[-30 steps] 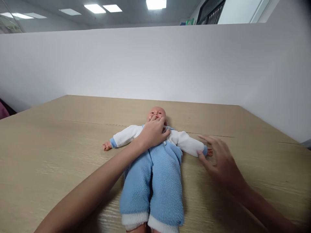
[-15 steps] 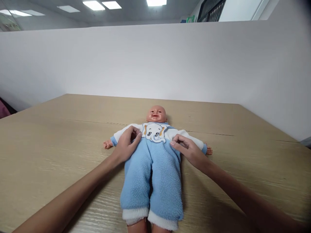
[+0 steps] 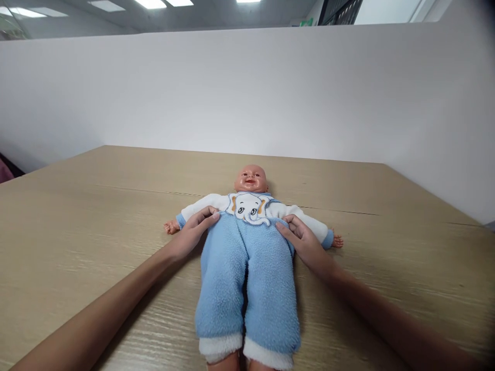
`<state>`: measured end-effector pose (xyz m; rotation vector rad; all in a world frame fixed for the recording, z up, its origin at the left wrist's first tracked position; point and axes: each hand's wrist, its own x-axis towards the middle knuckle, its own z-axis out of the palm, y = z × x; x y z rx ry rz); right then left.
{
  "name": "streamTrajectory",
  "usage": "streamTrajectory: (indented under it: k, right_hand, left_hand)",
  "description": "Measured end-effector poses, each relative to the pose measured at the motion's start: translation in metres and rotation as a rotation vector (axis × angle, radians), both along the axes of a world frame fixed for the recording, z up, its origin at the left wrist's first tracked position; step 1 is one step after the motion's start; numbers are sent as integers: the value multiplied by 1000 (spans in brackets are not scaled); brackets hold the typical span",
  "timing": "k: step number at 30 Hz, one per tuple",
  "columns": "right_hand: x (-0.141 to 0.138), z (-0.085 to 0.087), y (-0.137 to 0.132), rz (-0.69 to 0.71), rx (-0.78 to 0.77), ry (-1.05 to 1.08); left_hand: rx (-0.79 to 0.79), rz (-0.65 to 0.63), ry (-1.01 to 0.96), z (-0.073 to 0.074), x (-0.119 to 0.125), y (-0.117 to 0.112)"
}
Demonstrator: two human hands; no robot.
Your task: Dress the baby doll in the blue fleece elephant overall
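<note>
Two hands [image 3: 196, 225] [image 3: 304, 238], one doll [image 3: 260, 263] and one table [image 3: 116, 242] show.

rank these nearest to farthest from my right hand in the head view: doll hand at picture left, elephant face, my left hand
From the right hand:
1. Elephant face, between both hands
2. Left hand, at the blue pants' upper left edge
3. Doll hand, beyond the left hand, at picture left
</note>
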<state>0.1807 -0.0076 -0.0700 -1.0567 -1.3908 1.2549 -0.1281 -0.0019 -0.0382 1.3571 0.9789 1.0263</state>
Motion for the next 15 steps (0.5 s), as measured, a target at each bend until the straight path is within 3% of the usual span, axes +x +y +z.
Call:
streamTrajectory:
  k: [6,12,15]
  right_hand:
    - [7,0,-5,-42,98,-205]
    - [24,1,-17,8,137,-336]
    - [30,2,-24,9,220,-443]
  left_hand:
    - [-64,-12,13,-3,-3,6]
    - [148,-113,402,6,-23,9]
    - [167,-155,458,7,-28,8]
